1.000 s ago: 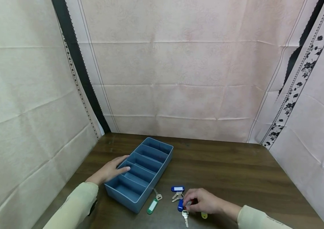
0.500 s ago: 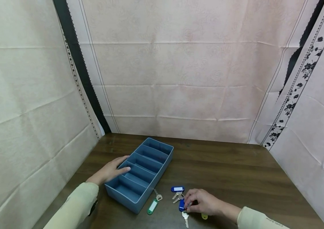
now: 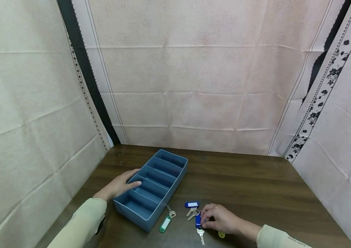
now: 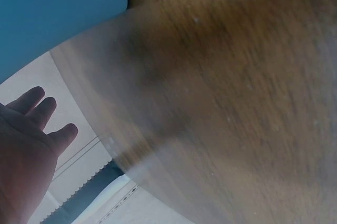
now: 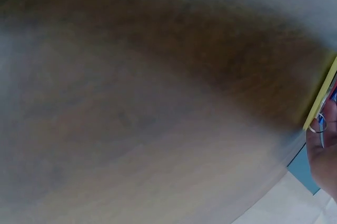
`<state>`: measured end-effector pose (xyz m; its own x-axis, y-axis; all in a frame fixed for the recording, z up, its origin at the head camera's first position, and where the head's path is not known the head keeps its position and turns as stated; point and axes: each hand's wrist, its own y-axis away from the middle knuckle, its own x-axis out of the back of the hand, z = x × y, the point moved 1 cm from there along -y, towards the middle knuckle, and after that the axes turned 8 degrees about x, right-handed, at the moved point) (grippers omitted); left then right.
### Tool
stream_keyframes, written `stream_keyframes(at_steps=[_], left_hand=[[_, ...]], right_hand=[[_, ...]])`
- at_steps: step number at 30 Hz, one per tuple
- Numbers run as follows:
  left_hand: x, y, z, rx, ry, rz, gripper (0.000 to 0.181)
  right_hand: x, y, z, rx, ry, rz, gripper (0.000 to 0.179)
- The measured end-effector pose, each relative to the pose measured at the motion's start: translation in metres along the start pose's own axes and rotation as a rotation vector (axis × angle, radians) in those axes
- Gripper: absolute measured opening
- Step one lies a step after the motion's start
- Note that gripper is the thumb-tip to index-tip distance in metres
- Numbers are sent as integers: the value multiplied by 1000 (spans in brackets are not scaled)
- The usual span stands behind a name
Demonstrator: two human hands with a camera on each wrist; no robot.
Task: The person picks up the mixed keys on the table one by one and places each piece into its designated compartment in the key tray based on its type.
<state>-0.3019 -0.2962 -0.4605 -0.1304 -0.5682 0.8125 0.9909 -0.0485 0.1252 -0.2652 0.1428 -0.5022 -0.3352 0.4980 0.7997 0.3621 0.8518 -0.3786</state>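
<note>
My left hand (image 3: 121, 184) rests on the left wall of a blue divided box (image 3: 150, 213). Its thumb crosses the rim and its fingers extend along the outer side. In the left wrist view, those fingers (image 4: 45, 111) look straight and spread beside the box (image 4: 63, 13). My right hand (image 3: 220, 218), fingers bent, pinches a dark blue key tag (image 3: 198, 222) low over the table. From this tag a silver key (image 3: 200, 234) points toward me. A yellow key tag (image 3: 221, 234) peeks out under the palm. A metal ring (image 5: 319, 124) shows by the fingertips in the right wrist view.
Another blue key tag (image 3: 192, 204) with silver keys (image 3: 193, 213) lies left of my right hand. A green key tag (image 3: 164, 224) and its key (image 3: 171, 213) lie beside the box. The brown wooden table (image 3: 240, 179) has pale cloth (image 3: 200, 86) hung around it.
The pinched blue key tag has shifted slightly right and turned a little more upright in the head view. The left hand and the box have stayed still.
</note>
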Motion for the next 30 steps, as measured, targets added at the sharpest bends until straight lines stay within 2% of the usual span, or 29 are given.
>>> stream_keyframes(at_steps=[7,12,17,24,30], left_hand=[[-1,0,-1,6,-4,0,75],[0,-1,-1,5,-4,-3,78],[1,-1,-2,-27,0,-13,78],[0,-2,-4,-43,7,-16,78],[-1,-2,-4,-33,8,-14,77]], right_hand=[[3,0,-1,-58,-89,1,8],[12,-1,-4,-197,-202,25,9],[21,-3,-6,-323,-266,80,11],[27,-9,-6,-379,-316,182,12],[31,-15,-5,-423,-329,243,11]])
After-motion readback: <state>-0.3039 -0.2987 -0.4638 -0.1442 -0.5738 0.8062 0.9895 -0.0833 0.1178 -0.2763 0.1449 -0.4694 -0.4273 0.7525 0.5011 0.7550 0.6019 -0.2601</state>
